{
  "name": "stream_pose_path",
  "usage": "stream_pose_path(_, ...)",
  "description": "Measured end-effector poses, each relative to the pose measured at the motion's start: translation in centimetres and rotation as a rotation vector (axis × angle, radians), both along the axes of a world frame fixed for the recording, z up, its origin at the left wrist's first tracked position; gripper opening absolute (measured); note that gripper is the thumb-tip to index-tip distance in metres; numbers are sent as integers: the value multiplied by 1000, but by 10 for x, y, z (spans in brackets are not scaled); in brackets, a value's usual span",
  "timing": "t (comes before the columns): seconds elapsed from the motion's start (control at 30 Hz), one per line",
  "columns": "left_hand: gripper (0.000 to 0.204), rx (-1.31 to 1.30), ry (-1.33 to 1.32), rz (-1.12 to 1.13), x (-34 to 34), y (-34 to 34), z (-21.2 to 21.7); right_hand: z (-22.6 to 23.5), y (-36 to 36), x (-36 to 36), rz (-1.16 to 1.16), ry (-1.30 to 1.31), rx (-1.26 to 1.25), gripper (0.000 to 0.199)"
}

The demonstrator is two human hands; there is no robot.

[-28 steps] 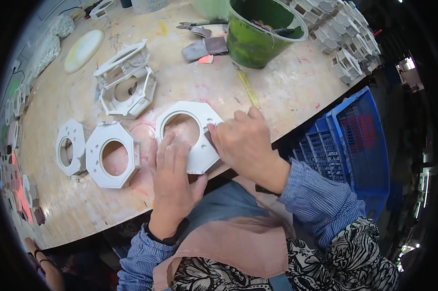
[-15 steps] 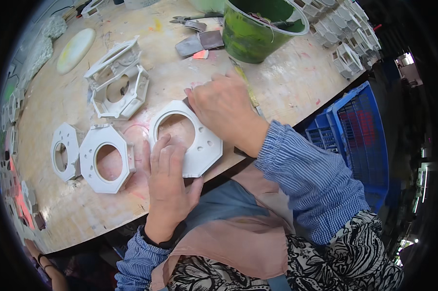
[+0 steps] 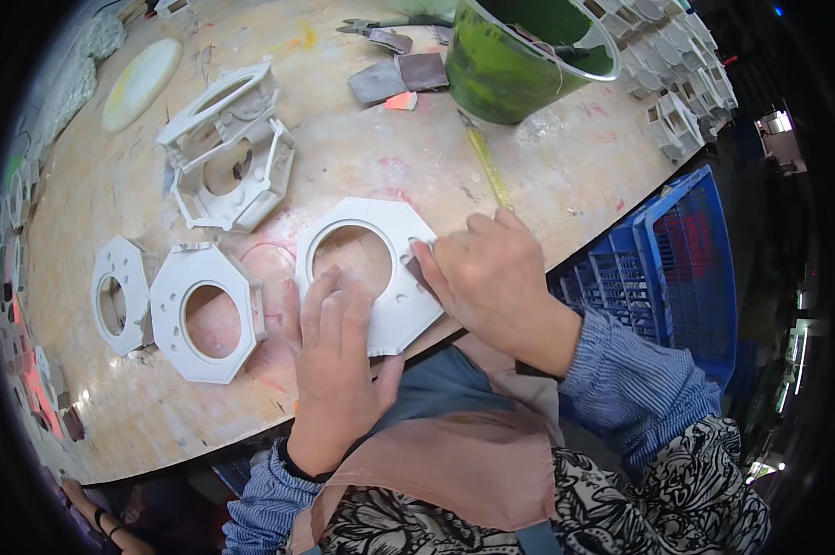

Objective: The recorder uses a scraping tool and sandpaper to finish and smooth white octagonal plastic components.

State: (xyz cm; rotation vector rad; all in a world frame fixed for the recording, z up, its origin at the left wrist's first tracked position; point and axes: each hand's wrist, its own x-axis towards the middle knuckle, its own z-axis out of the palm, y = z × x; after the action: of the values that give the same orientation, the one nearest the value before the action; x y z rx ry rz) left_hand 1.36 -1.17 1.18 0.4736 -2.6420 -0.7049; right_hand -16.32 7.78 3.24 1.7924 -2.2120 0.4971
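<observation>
white octagonal frame (image 3: 404, 319): likely light, stiff; hold rim | left fingers (image 3: 332, 319) spread across it | right fingers (image 3: 433, 276) pinch dark pad (image 3: 415, 269)

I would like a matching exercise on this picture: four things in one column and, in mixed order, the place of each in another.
1. Left hand
2. Green bucket
3. Yellow-handled tool
4. Blue plastic crate

A. Off the table, on the picture's right
B. Lying between the bucket and the right hand
C. Resting on the white octagonal part
D. Standing upright on the table

Pairs: 1-C, 2-D, 3-B, 4-A
</observation>
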Motion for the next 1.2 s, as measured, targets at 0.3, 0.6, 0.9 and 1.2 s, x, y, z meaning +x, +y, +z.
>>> stream_pose_path(0.3, 74, 17, 26, 35, 3, 1, -1, -1, 7, 3, 44, -81, -1, 27)
stream_pose_path(0.6, 74, -30, 19, 32, 4, -1, 0, -4, -51, -55, 10, -124, -230, 26)
stream_pose_path(0.9, 73, -37, 16, 9, 3, -2, -1, -7, -47, -31, -57, 37, -113, 25)
stream_pose_path(1.2, 72, -3, 33, 7, 2, -1, 1, 13, 10, 19, 100, -169, -70, 33)
